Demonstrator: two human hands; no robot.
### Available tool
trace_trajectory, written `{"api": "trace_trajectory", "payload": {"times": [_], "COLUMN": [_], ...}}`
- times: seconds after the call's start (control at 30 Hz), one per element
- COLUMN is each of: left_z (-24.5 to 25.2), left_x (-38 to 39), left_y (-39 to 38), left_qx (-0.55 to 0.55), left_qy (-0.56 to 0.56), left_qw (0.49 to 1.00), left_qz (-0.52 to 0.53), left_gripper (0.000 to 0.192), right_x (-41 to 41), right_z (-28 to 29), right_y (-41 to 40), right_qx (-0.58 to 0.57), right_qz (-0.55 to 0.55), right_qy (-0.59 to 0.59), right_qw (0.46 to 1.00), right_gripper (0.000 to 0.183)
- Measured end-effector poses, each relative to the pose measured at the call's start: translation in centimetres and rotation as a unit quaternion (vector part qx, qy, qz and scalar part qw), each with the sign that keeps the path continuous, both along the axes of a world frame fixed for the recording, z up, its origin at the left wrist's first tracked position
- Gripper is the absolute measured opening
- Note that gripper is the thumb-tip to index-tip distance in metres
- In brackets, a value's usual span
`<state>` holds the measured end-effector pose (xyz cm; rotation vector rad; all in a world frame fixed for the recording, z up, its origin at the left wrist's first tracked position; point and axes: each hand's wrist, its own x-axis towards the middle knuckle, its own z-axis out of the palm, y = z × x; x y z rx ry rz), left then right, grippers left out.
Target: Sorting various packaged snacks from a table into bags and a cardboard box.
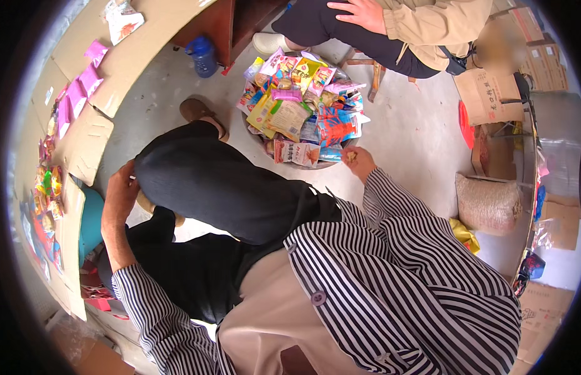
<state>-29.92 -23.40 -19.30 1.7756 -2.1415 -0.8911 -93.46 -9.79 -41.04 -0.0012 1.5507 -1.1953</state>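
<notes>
My right hand [360, 164] is at the near right edge of a round basin [314, 165], with a small tan piece [351, 156] between its fingers; I cannot tell what it is. Packaged snacks are heaped above the basin's rim. They include a yellow-green packet [286, 118], a red-and-blue packet [336, 126], a pink packet [286, 95] and a white-and-brown packet [297, 153] that bears writing. My left hand [119, 190] rests against my black-trousered knee [154, 159], fingertips partly hidden, with nothing visible in it.
Along the left, a cardboard-covered surface [96, 140] carries purple packets [77, 96] and small wrapped sweets [49, 183]. A blue plastic jug [202, 56] stands on the floor. Across the basin sits another person, one hand [361, 15] on their leg. Cartons [490, 96] and a filled sack [487, 204] stand right.
</notes>
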Motion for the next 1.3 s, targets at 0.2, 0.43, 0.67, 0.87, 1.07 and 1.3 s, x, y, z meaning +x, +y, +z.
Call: {"api": "trace_trajectory", "payload": {"times": [0.2,0.43,0.67,0.87,1.07,1.3], "left_z": [-0.4,2.5,2.0,2.7,2.7,2.6], "left_x": [0.9,2.1,3.4,0.9,1.9,2.3], "left_y": [-0.2,-0.1,-0.6,0.0,0.7,1.2], "left_qx": [0.016,0.095,0.055,0.017,0.016,0.035], "left_qy": [-0.018,0.085,0.038,0.058,-0.016,-0.023], "left_qw": [1.000,0.991,0.996,0.997,0.997,0.992], "left_qz": [-0.009,0.040,0.065,0.056,0.075,0.115], "left_gripper": [0.040,0.037,0.038,0.034,0.034,0.035], "right_x": [-1.0,-0.8,4.6,13.1,17.1,16.3], "right_z": [0.7,1.6,2.0,5.6,6.4,6.0], "right_y": [-1.7,-0.7,-5.3,-11.5,-18.0,-23.6], "right_qx": [0.085,0.111,-0.083,-0.189,-0.238,-0.033], "right_qz": [-0.116,0.042,0.224,0.379,0.447,0.578], "right_qy": [0.009,0.199,0.426,0.542,0.595,0.588], "right_qw": [0.990,0.973,0.872,0.726,0.623,0.565], "right_gripper": [0.030,0.031,0.027,0.040,0.050,0.064]}}
